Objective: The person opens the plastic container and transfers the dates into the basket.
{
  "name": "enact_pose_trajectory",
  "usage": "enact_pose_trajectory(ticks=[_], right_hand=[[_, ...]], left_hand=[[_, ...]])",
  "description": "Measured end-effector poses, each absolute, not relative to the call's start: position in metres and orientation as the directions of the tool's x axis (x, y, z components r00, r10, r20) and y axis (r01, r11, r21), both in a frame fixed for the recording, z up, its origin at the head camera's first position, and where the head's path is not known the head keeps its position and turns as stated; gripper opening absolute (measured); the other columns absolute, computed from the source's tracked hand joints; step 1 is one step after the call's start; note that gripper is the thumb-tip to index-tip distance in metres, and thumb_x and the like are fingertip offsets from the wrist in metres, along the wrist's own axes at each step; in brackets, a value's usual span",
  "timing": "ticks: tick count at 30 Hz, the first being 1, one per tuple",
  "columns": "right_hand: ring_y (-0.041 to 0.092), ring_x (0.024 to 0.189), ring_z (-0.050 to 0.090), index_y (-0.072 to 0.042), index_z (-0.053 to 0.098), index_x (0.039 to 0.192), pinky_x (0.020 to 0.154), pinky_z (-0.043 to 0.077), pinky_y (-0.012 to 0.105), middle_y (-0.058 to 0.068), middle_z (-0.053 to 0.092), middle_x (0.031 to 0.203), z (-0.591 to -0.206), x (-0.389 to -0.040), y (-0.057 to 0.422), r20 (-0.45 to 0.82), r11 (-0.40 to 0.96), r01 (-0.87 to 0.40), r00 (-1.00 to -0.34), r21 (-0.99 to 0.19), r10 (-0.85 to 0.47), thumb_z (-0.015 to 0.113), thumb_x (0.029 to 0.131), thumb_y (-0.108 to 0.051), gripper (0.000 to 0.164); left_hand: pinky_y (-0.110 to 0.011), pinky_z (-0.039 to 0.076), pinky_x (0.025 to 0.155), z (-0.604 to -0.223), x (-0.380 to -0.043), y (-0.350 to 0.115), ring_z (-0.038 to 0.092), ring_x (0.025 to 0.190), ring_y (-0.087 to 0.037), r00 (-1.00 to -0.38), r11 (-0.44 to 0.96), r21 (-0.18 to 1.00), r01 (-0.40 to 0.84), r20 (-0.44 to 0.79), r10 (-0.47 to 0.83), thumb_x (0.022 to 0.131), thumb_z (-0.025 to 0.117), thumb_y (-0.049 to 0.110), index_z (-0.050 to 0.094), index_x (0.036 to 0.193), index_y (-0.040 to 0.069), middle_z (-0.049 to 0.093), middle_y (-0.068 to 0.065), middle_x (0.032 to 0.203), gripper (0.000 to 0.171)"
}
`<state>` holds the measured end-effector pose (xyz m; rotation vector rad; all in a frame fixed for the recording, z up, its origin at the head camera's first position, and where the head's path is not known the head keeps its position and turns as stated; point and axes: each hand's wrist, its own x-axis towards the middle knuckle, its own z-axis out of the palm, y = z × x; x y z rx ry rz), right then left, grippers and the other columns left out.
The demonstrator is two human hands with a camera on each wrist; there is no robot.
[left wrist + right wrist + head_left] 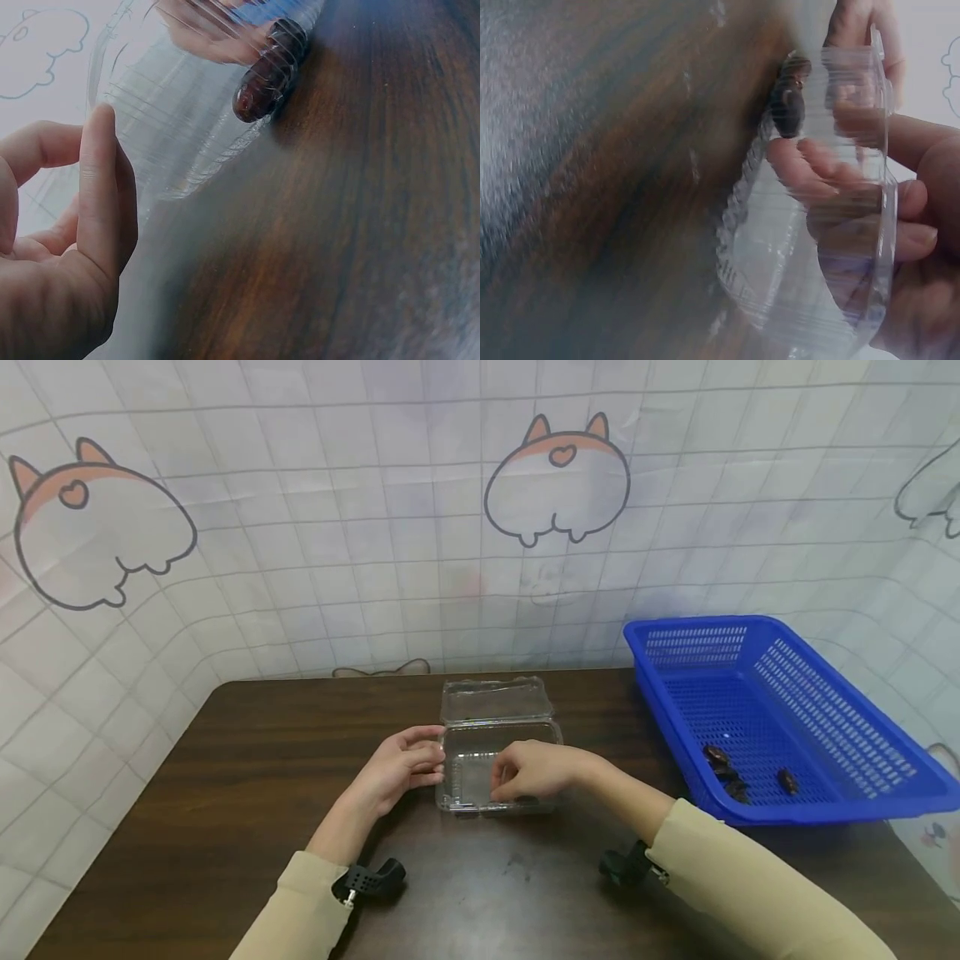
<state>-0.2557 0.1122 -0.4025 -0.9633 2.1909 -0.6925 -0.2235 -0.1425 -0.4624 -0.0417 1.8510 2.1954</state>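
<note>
A clear plastic clamshell box (498, 727) stands on the table with its lid tilted back. The left hand (408, 768) touches its left side, fingers mostly straight in the left wrist view. Inside the box is the right hand (536, 768), its fingers bent and tips low near the front wall. By those fingertips, a glossy dark brown oblong piece (266, 75) lies against the front wall. Through the plastic, the right wrist view shows the same dark piece (787, 105) close to the fingertips. Whether the fingers pinch it is unclear.
To the right, a blue plastic basket (806, 814) holds several similar dark brown pieces (726, 772). The dark wooden table (247, 827) ends at a white tiled-pattern sheet (360, 568) behind. A thin cord (382, 671) lies along the back edge.
</note>
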Motion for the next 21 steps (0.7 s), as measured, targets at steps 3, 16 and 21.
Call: enact_pose_trajectory(ticks=[3, 16, 21], right_hand=[[0.008, 0.07, 0.059, -0.011, 0.073, 0.096, 0.06, 0.049, 0.024, -0.005, 0.069, 0.081, -0.4051, -0.2558, 0.1098, -0.328, 0.579, -0.462, -0.516, -0.672, -0.791, 0.07, 0.098, -0.018, 0.008], [0.005, 0.066, 0.055, -0.005, 0.078, 0.095, 0.059, 0.047, 0.019, -0.005, 0.071, 0.08, -0.4098, -0.2612, 0.1082, -0.332, 0.55, -0.465, -0.472, -0.693, -0.817, 0.068, 0.096, -0.002, 0.01], [0.006, 0.066, 0.053, -0.005, 0.075, 0.093, 0.058, 0.045, 0.019, -0.005, 0.068, 0.078, -0.4095, -0.2622, 0.1064, -0.35, 0.547, -0.432, -0.454, -0.717, -0.819, 0.067, 0.092, 0.002, 0.011]], left_hand=[[-0.028, 0.062, 0.072, -0.4631, -0.223, -0.1431, 0.066, 0.072, -0.015, -0.965, -0.156, 0.964, -0.217, -0.188, 0.184, 0.099, 0.062, -0.002, 0.048, 0.145, -0.004, 0.062, -0.006, 0.095, 0.049], [-0.028, 0.062, 0.074, -0.4624, -0.2232, -0.1424, 0.067, 0.074, -0.015, -0.962, -0.151, 0.966, -0.208, -0.174, 0.21, 0.099, 0.062, -0.001, 0.045, 0.148, -0.003, 0.061, -0.007, 0.099, 0.051], [-0.028, 0.062, 0.073, -0.4615, -0.2214, -0.1427, 0.067, 0.073, -0.014, -0.961, -0.157, 0.964, -0.214, -0.179, 0.21, 0.099, 0.061, -0.002, 0.045, 0.147, -0.003, 0.061, -0.007, 0.098, 0.051]])
